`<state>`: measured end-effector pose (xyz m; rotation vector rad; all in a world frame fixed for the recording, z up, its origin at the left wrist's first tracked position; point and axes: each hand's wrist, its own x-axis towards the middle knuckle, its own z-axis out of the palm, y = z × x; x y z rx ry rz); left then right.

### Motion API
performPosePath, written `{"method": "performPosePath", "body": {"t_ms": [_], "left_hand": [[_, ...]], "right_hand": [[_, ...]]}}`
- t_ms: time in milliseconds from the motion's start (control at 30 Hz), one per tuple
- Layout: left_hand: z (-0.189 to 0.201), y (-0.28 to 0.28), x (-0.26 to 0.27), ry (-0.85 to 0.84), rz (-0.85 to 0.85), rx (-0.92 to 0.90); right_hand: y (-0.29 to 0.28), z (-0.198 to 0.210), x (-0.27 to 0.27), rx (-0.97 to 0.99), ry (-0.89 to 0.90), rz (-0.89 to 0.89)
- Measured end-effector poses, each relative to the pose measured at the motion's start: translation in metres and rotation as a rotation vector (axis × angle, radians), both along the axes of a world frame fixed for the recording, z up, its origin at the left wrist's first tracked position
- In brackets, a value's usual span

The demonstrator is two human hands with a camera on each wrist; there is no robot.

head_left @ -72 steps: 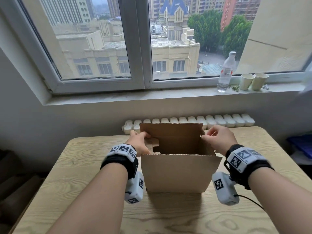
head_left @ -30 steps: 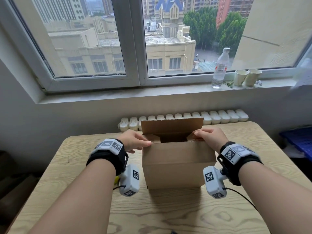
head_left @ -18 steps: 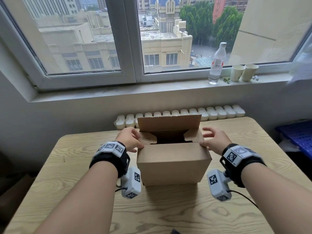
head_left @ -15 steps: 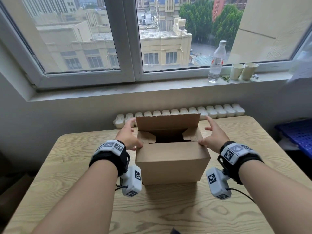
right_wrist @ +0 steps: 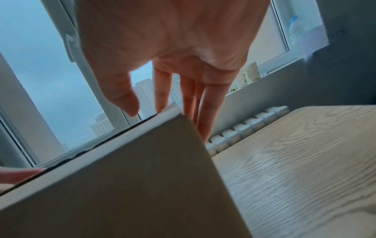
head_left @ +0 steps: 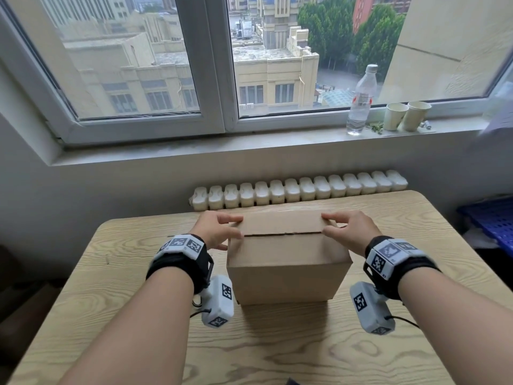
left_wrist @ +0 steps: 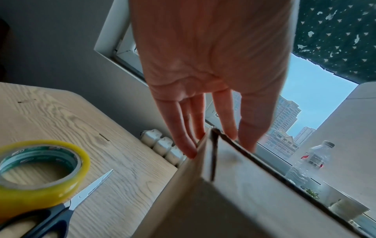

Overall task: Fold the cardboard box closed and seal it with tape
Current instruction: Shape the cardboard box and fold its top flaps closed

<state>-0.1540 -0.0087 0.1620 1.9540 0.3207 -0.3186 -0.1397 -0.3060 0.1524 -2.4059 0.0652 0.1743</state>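
Observation:
A brown cardboard box (head_left: 288, 259) stands in the middle of the wooden table (head_left: 277, 348), both top flaps down and meeting at a dark seam. My left hand (head_left: 222, 230) lies with straight fingers on the left end of the far flap. Opposite it, my right hand (head_left: 347, 229) presses the right end the same way. The left wrist view shows my left hand (left_wrist: 223, 116) touching the box (left_wrist: 234, 201) at its top corner. A yellow tape roll (left_wrist: 40, 170) and scissors (left_wrist: 67, 207) lie left of the box. In the right wrist view my right hand (right_wrist: 162, 90) reaches over the box (right_wrist: 122, 185).
A white radiator (head_left: 299, 188) runs behind the table's far edge under the window sill. A water bottle (head_left: 361, 101) and two paper cups (head_left: 405, 115) stand on the sill. A blue crate (head_left: 491, 220) sits off the table's right side.
The far flap, upright half a second ago, now lies flat against the near flap. Both hands have moved from the box's sides onto the top.

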Motion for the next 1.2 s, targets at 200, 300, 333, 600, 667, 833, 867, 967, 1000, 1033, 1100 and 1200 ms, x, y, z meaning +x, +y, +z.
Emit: {"method": "performPosePath", "body": {"t_ms": [200,300,333,600,667,833,867,967,1000,1033,1100,1200], "left_hand": [[-0.005,-0.004,-0.004,-0.005,0.072,-0.039],[-0.008,-0.006,-0.002,0.030,0.178,-0.072],[-0.008,-0.006,-0.001,0.064,0.184,-0.079],[-0.007,-0.005,0.010,0.150,0.097,0.168],[-0.008,-0.004,0.013,0.152,0.079,0.251],[-0.006,-0.012,0.016,0.151,-0.005,0.428],[-0.006,-0.013,0.016,0.152,-0.015,0.435],[-0.004,-0.015,0.016,0.158,-0.022,0.486],[-0.004,-0.015,0.017,0.160,-0.012,0.498],[-0.004,-0.015,0.017,0.164,-0.004,0.503],[-0.007,-0.014,0.016,0.158,0.011,0.479],[-0.012,-0.010,0.014,0.142,0.056,0.354]], "right_hand": [[0.003,-0.005,0.000,-0.045,-0.023,-0.038],[0.004,-0.005,0.001,-0.006,0.046,-0.127],[0.005,-0.004,0.002,0.002,0.093,-0.138],[0.030,-0.005,0.014,-0.194,0.184,-0.059],[0.031,-0.007,0.014,-0.221,0.172,-0.047],[0.036,-0.005,0.010,-0.247,0.125,-0.046],[0.036,-0.004,0.009,-0.223,0.110,-0.043],[0.033,-0.003,0.006,-0.170,0.067,-0.021],[0.032,-0.003,0.006,-0.166,0.053,-0.017],[0.032,-0.005,0.007,-0.166,0.041,-0.017],[0.031,-0.006,0.006,-0.177,0.033,-0.020],[0.030,-0.005,0.006,-0.194,0.025,-0.019]]}}
